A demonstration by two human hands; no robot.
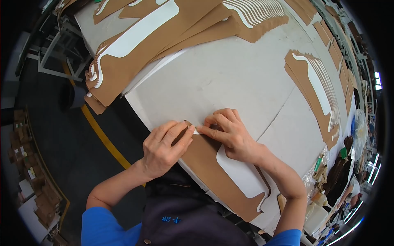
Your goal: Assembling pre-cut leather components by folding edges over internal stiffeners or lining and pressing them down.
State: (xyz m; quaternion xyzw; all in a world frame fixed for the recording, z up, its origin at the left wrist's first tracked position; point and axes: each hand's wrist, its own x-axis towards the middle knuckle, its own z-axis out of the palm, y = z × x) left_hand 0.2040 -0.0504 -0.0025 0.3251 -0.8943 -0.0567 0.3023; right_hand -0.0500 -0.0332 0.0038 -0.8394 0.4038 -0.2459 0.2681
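A brown sheet panel (205,160), which looks like leather, lies along the near edge of the table. A long white piece (240,176) with a curved end lies on its face. At the panel's far end, my left hand (166,145) is closed on the edge, fingertips pressed together. Beside it my right hand (232,135) pinches the same end, where a small white tip shows between the two hands. My right hand and forearm cover part of the white piece. The exact fold under my fingertips is hidden.
Overlapping brown panels with white pieces (139,35) lie at the far left, some overhanging the table (197,86). Another fanned stack (318,88) lies at the right. Dark scraps and plastic wrap (316,172) crowd the right edge. A yellow floor line (104,137) runs left of the table.
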